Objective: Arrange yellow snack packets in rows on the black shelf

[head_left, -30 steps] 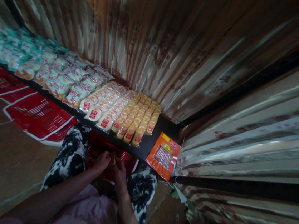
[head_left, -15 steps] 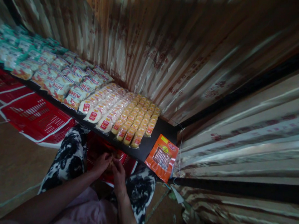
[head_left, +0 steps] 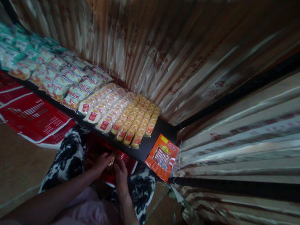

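Note:
My left hand (head_left: pixel 103 162) pinches a small gold-coloured packet (head_left: pixel 112 158) with its fingertips. Close to the packet's right side is my right hand (head_left: pixel 120 169), its fingers bent and a little apart; I see nothing held in it. Both hands are low between my knees, above a red basket (head_left: pixel 96 151) partly hidden by them. On the black shelf (head_left: pixel 163 123) just beyond, rows of yellow wrapped snack bars (head_left: pixel 136 119) lie beside rows of white wrapped ones (head_left: pixel 103 107). An orange snack bag (head_left: pixel 162 158) lies at the shelf's right end.
White-and-blue snack bags (head_left: pixel 74 88) and green snack bags (head_left: pixel 9 42) continue leftward along the shelf. More red baskets (head_left: pixel 35 118) stand on the tiled floor at left. A pleated curtain (head_left: pixel 136 38) hangs behind, with dark bars (head_left: pixel 229 186) across it at right.
My right hand has shifted slightly right, off the packet, and its fingers have loosened. The packet now shows more clearly in my left hand. The shelf goods are unchanged.

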`<state>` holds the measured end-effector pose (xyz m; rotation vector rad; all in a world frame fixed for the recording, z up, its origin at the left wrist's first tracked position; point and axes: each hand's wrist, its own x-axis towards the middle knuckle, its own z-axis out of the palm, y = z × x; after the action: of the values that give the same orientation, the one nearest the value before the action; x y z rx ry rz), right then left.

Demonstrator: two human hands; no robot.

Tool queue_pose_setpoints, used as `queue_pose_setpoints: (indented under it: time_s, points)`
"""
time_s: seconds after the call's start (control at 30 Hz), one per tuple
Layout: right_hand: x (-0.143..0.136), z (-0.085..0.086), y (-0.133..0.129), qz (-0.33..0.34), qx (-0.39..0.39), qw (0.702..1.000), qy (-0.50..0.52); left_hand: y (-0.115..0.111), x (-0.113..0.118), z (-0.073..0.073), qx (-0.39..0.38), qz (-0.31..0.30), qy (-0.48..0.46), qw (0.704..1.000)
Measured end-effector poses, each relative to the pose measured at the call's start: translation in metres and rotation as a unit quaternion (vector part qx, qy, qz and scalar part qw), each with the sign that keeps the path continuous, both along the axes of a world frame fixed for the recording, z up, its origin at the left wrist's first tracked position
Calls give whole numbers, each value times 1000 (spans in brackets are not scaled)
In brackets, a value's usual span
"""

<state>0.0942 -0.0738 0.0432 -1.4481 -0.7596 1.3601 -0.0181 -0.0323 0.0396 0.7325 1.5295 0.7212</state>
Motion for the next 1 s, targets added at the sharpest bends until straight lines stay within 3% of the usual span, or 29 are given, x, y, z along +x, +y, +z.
queue_pose_setpoints:
  time_s: [0.23, 0.47, 0.7, 1.0]
  points:
    - [3, -12, -5, 8, -21, 1000, 7, -4, -3, -2, -16, 24, 5, 1000]
    - [4, -16, -5, 11, -23, 1000, -10, -4, -3, 5, -22, 29, -2, 999]
    - [4, -33, -8, 9, -10, 1000, 14, -6, -6, 9, -30, 32, 8, 999]
    - [8, -39, -6, 42, 43, 992, -107, -5, -6, 11, -60, -3, 15, 998]
